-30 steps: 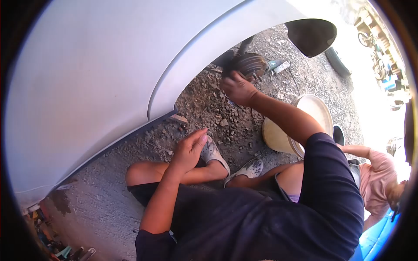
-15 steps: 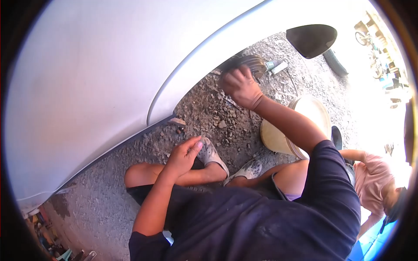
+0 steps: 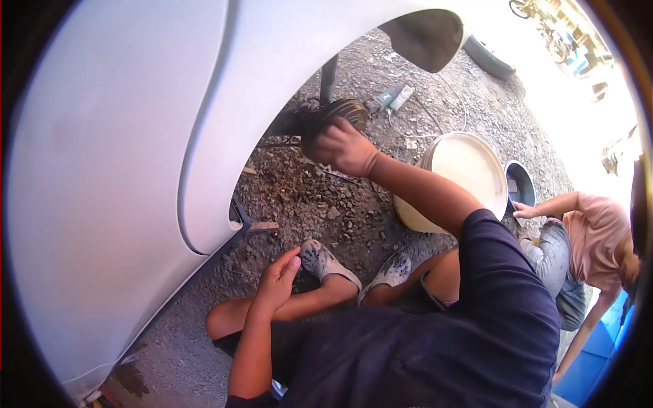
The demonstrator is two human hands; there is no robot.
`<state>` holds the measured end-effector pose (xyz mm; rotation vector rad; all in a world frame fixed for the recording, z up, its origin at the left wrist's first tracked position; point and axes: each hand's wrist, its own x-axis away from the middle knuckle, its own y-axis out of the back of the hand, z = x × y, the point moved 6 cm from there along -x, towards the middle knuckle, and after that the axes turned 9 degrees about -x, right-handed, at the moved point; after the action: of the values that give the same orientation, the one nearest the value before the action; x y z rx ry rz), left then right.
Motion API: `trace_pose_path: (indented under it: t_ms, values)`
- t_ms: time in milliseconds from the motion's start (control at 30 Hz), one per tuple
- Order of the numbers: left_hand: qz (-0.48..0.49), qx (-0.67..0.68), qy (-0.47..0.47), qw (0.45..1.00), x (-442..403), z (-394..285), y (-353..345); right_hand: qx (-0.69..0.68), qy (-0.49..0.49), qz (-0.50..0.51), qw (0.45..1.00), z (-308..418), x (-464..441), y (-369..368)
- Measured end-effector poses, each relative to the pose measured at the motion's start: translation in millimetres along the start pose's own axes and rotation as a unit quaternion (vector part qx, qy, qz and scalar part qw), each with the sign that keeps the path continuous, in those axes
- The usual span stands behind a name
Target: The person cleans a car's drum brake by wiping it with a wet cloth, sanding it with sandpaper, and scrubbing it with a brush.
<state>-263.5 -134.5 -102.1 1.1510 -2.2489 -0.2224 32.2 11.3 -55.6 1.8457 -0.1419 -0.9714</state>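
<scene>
My right hand [image 3: 343,148] is at the dark, ribbed round wheel part [image 3: 348,112] under the white car's fender [image 3: 272,75]. Its fingers are curled and slightly blurred, and what they grip is hidden. A dark upright rod [image 3: 328,80] rises above the round part into the wheel arch. My left hand [image 3: 277,279] rests by my bent knee, fingers stretched out and thumb beside them, with nothing visible in it. Its fingertips point towards my light clog shoe [image 3: 325,260].
A lidded pale bucket [image 3: 469,170] stands by my right arm, a black basin [image 3: 520,187] beyond it. A green-grey tool [image 3: 384,100] with a cord lies on the gravel. A tyre [image 3: 490,60] lies farther off. Another person [image 3: 592,231] crouches at right, a hand by the basin.
My view has shifted, showing more of the wheel arch and the other person. My right hand stays curled at the round part, and my left hand remains by my knee.
</scene>
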Motion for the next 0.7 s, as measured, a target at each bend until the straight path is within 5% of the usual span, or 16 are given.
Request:
trace_pose_path:
  t_ms: [33, 100, 233, 367, 567, 633, 700]
  values:
    - [0.005, -0.005, 0.005, 1.000, -1.9, 3.0, -0.7, 0.002, -0.008, 0.000, 1.000, -7.7, 4.6, 2.9]
    - [0.016, -0.019, 0.009, 1.000, -3.7, 7.6, -2.7, -0.115, -0.217, -0.111, 0.963, -44.3, 19.5, 16.7]
    - [0.032, -0.025, -0.007, 0.999, -18.5, -0.8, -7.2, -0.078, -0.322, -0.196, 0.923, -38.6, 25.1, -0.2]
    - [0.058, -0.032, -0.016, 0.998, -38.8, -35.6, -16.3, -0.058, -0.022, 0.029, 0.998, 17.2, 5.6, -32.5]
    - [0.040, -0.031, -0.051, 0.997, -44.4, -36.4, 5.0, -0.112, -0.090, -0.134, 0.980, -10.7, 19.2, 4.0]
    - [0.014, -0.040, -0.025, 0.999, -35.6, -20.4, 19.9, -0.128, -0.252, -0.274, 0.919, -42.0, 34.8, 15.7]
    - [0.015, -0.047, -0.004, 0.999, -25.6, -3.0, 28.7, -0.169, -0.534, -0.277, 0.781, -97.1, 92.0, -17.3]
